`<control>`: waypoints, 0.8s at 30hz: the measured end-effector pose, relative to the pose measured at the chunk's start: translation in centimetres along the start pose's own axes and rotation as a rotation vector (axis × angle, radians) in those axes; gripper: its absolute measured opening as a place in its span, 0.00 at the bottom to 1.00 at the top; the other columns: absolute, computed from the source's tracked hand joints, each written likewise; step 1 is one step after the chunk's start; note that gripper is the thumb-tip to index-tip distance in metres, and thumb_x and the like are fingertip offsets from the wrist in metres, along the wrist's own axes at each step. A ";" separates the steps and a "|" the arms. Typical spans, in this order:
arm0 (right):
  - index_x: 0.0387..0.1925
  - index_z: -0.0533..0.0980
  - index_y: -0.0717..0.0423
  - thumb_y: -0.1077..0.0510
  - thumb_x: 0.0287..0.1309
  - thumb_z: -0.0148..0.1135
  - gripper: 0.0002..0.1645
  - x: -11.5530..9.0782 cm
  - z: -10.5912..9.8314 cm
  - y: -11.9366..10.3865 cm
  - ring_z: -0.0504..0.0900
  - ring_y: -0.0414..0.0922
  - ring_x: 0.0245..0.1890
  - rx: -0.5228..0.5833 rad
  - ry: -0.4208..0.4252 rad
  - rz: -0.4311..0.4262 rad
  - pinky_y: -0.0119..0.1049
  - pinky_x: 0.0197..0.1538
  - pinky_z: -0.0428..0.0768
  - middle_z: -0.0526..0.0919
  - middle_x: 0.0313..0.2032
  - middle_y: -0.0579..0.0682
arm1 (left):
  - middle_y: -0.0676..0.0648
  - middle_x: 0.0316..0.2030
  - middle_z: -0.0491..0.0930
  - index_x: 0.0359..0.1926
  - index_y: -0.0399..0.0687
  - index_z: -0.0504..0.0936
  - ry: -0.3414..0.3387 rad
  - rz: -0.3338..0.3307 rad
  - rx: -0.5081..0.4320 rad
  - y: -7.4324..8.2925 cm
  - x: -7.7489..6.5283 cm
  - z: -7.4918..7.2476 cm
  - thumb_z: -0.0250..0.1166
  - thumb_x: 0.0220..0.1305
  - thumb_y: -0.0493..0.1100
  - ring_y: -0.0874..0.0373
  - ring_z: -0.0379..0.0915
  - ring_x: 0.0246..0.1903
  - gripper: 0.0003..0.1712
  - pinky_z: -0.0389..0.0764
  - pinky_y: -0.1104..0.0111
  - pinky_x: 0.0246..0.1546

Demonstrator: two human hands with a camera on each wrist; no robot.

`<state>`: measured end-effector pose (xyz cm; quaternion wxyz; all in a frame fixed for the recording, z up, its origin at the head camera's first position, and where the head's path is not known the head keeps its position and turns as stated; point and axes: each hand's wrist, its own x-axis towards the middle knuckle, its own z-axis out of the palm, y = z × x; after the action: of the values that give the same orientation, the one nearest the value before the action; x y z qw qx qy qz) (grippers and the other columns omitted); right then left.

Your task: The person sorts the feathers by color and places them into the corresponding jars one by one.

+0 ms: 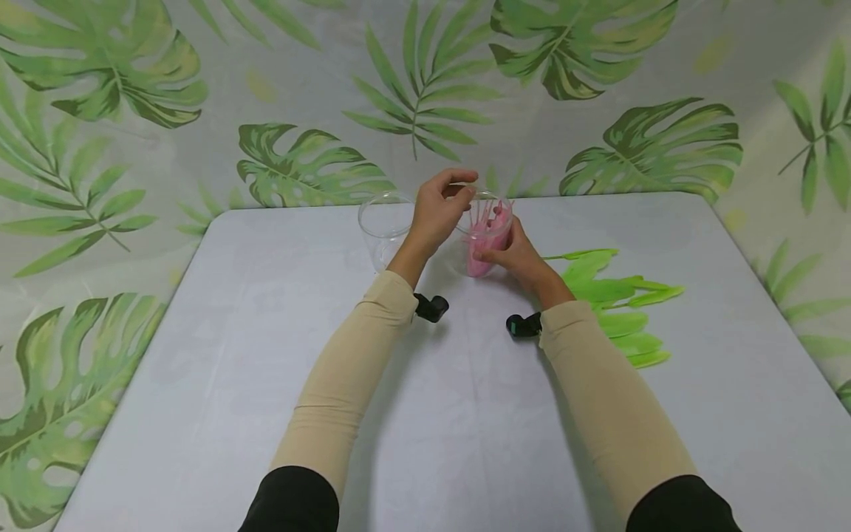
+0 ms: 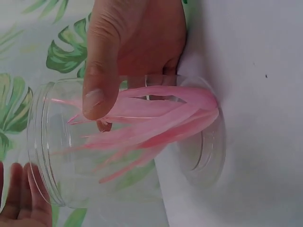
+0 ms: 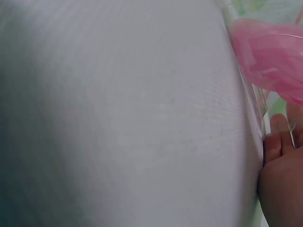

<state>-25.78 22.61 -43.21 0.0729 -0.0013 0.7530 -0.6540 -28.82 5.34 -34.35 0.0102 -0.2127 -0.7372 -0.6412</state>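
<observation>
A clear plastic jar (image 2: 66, 184) stands on the table with pink feathers (image 2: 156, 135) inside it. My right hand (image 1: 521, 258) grips this jar from its right side, the thumb across the near wall. Over the left part of the rim hovers my left hand (image 1: 439, 210), its fingers loosely bent and holding nothing. In the left wrist view the fingertips of the left hand (image 2: 26, 198) overlap the rim, and the right hand (image 2: 137, 42) is wrapped round the wall. The pink feathers (image 3: 272, 59) also show above the right hand (image 3: 286, 175) in the right wrist view.
A second clear jar (image 1: 375, 244) stands left of the hands at the table's back edge. Bright green feathers (image 1: 625, 314) lie spread on the white table (image 1: 219, 369), partly behind the right forearm. A leaf-patterned cloth (image 1: 319, 81) hangs behind the table.
</observation>
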 end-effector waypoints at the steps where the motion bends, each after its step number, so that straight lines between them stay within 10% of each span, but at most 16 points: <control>1: 0.77 0.39 0.46 0.61 0.57 0.68 0.60 0.0 0.1 0.0 0.54 0.51 0.77 0.002 -0.003 0.003 0.47 0.80 0.51 0.53 0.77 0.55 | 0.42 0.54 0.81 0.52 0.41 0.82 0.020 0.013 0.026 0.1 -0.1 -0.1 0.60 0.70 0.38 0.51 0.80 0.51 0.13 0.81 0.70 0.48; 12: 0.77 0.38 0.47 0.59 0.56 0.69 0.60 0.0 0.2 -0.2 0.53 0.51 0.77 -0.006 -0.005 0.029 0.48 0.80 0.50 0.52 0.76 0.55 | 0.45 0.51 0.82 0.50 0.41 0.81 0.021 0.141 0.153 2.3 -2.0 -2.5 0.57 0.71 0.38 0.56 0.79 0.47 0.11 0.78 0.70 0.47; 24: 0.79 0.36 0.39 0.57 0.55 0.72 0.66 -2.2 -2.8 -3.4 0.45 0.53 0.79 -0.270 -0.034 -0.066 0.57 0.79 0.49 0.46 0.79 0.54 | 0.43 0.50 0.82 0.51 0.41 0.81 -0.050 0.346 0.307 2.1 -8.8 -7.5 0.61 0.67 0.34 0.53 0.78 0.50 0.12 0.78 0.60 0.55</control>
<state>-24.23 25.09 -39.25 0.0635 -0.0470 0.8322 -0.5488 -22.08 -4.20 -33.58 0.1338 -0.3476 -0.7787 -0.5048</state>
